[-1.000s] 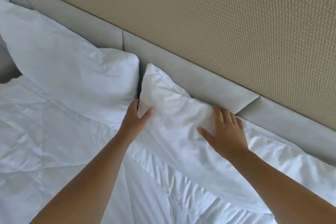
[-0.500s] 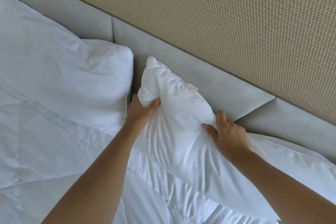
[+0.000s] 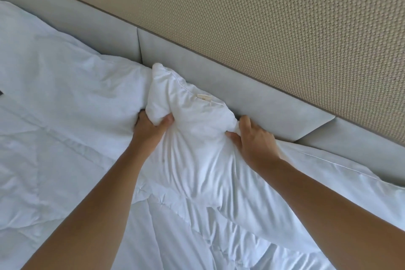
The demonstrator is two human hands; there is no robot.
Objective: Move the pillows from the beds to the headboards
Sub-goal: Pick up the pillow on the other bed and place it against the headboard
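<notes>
A white pillow (image 3: 192, 138) stands bunched against the grey padded headboard (image 3: 252, 94), a small beige tag on its top seam. My left hand (image 3: 149, 129) clutches its left upper corner, fingers buried in the fabric. My right hand (image 3: 254, 138) pinches the right upper corner next to the headboard. A second white pillow (image 3: 72, 85) leans against the headboard to the left, touching the one I hold. The lower part of the held pillow spreads toward me over the bedding.
A rumpled white duvet (image 3: 54, 177) covers the bed below and left. More white bedding (image 3: 350, 182) lies along the headboard at right. Above the headboard rises a beige woven wall panel (image 3: 285, 28). The headboard has a seam and an angled joint.
Both hands went from resting on the pillow to gripping its upper corners, bunching the fabric. The pillow's top has been raised and pushed toward the headboard.
</notes>
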